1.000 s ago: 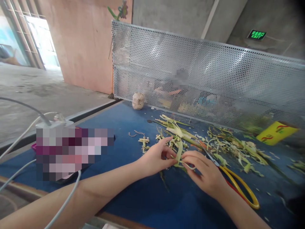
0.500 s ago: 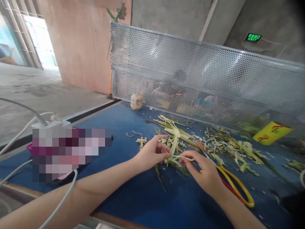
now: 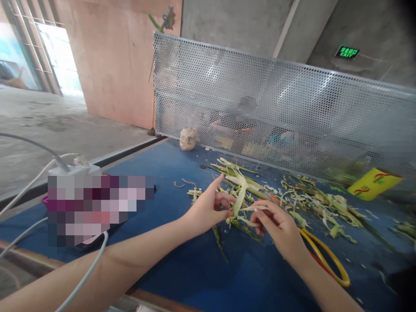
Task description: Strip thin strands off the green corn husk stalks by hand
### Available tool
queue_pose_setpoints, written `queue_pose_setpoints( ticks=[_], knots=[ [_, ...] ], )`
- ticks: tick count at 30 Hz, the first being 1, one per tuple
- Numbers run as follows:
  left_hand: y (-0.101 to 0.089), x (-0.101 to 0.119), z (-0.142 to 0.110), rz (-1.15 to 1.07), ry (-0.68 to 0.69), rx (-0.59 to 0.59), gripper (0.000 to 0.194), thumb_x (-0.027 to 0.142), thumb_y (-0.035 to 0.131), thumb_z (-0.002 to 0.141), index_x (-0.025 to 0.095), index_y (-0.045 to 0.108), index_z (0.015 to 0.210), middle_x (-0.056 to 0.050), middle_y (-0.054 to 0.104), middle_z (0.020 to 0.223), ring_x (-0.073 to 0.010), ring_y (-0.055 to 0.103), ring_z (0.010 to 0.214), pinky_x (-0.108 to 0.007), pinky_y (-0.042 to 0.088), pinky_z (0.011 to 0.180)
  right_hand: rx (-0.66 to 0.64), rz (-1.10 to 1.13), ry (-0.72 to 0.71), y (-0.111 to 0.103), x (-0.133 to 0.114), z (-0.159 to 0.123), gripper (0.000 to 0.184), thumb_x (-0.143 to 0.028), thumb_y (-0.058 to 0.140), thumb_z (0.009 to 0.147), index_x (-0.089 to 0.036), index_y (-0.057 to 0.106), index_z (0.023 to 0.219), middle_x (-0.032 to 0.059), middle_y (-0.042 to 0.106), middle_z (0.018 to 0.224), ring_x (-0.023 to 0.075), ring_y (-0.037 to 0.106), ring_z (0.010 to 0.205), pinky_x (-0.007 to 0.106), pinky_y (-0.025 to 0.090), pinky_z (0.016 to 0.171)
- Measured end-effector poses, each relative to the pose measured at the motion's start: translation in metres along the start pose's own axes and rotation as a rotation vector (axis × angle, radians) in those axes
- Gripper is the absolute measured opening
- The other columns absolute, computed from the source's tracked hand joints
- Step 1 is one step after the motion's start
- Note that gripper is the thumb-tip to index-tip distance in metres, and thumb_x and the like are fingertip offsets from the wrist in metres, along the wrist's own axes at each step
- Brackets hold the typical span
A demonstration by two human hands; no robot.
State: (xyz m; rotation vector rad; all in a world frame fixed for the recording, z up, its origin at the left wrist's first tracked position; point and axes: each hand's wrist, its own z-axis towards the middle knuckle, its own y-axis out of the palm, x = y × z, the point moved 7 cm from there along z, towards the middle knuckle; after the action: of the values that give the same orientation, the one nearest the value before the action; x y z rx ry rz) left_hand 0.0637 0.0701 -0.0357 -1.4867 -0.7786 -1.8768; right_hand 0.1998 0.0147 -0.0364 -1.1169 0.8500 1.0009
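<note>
My left hand (image 3: 208,210) pinches the lower part of a pale green leaf strip (image 3: 239,197) that stands up from the blue table (image 3: 156,169); its index finger points away. My right hand (image 3: 279,229) pinches a thin pale strip (image 3: 255,208) that runs across to the leaf, just above the table. Both hands are closed on this plant piece, close together. Under them lies a dark green stem (image 3: 242,227).
A heap of green and pale leaf scraps (image 3: 312,201) spreads to the right. Yellow-handled scissors (image 3: 325,255) lie by my right wrist. A perforated metal screen (image 3: 276,112) closes the far edge, with a small beige lump (image 3: 187,138) before it. White cables (image 3: 87,268) and a blurred-out object lie left.
Both hands have lifted the leaf piece slightly, and the thin strip has been drawn further sideways by my right hand. My left index finger has stretched out.
</note>
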Motion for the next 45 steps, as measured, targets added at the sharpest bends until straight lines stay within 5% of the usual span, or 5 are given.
queue_pose_setpoints(
  ticks=[7, 21, 32, 37, 45],
  knots=[
    [0.001, 0.002, -0.001, 0.039, 0.066, -0.012, 0.103, 0.009, 0.061, 0.064, 0.032, -0.011, 0.134, -0.015, 0.049, 0.117, -0.0108, 0.056, 0.069, -0.028, 0.045, 0.06, -0.021, 0.015, -0.007, 0.003, -0.004, -0.001, 0.021, -0.038, 0.047, 0.081, -0.018, 0.052, 0.086, -0.0015, 0.051, 0.057, 0.0096, 0.048, 0.046, 0.021, 0.043, 0.044],
    [-0.001, -0.002, 0.001, -0.048, -0.076, 0.028, 0.076, 0.012, 0.062, 0.065, 0.014, 0.019, 0.128, -0.005, 0.061, 0.082, -0.0072, 0.051, 0.055, -0.022, 0.041, 0.049, 0.032, -0.125, -0.062, -0.003, -0.004, 0.0, 0.024, -0.039, 0.045, 0.081, -0.017, 0.055, 0.083, -0.0005, 0.054, 0.055, 0.0118, 0.054, 0.047, 0.02, 0.044, 0.042],
    [0.004, -0.004, -0.001, 0.011, -0.038, -0.034, 0.071, 0.013, 0.066, 0.061, 0.016, 0.03, 0.122, -0.001, 0.062, 0.075, -0.0107, 0.055, 0.067, -0.028, 0.043, 0.064, 0.057, -0.543, -0.51, 0.003, -0.039, -0.011, 0.014, -0.021, 0.047, 0.08, -0.021, 0.061, 0.082, 0.0045, 0.064, 0.079, 0.017, 0.06, 0.074, 0.026, 0.049, 0.064],
    [0.009, -0.001, -0.003, 0.025, -0.029, -0.082, 0.07, 0.01, 0.063, 0.062, 0.016, 0.03, 0.123, -0.001, 0.061, 0.073, -0.0106, 0.054, 0.067, -0.027, 0.042, 0.064, 0.052, -0.496, -0.414, 0.002, -0.033, -0.009, 0.015, -0.022, 0.047, 0.081, -0.021, 0.062, 0.082, 0.0027, 0.064, 0.072, 0.0147, 0.06, 0.066, 0.024, 0.049, 0.061],
    [-0.003, 0.003, 0.001, -0.113, -0.032, 0.052, 0.066, 0.009, 0.059, 0.064, 0.016, 0.028, 0.122, 0.0, 0.058, 0.075, -0.0089, 0.052, 0.061, -0.022, 0.039, 0.051, 0.107, -0.189, -0.182, -0.01, -0.015, -0.002, 0.019, -0.033, 0.048, 0.081, -0.02, 0.058, 0.088, 0.0028, 0.061, 0.066, 0.0133, 0.055, 0.052, 0.023, 0.048, 0.048]
  ],
)
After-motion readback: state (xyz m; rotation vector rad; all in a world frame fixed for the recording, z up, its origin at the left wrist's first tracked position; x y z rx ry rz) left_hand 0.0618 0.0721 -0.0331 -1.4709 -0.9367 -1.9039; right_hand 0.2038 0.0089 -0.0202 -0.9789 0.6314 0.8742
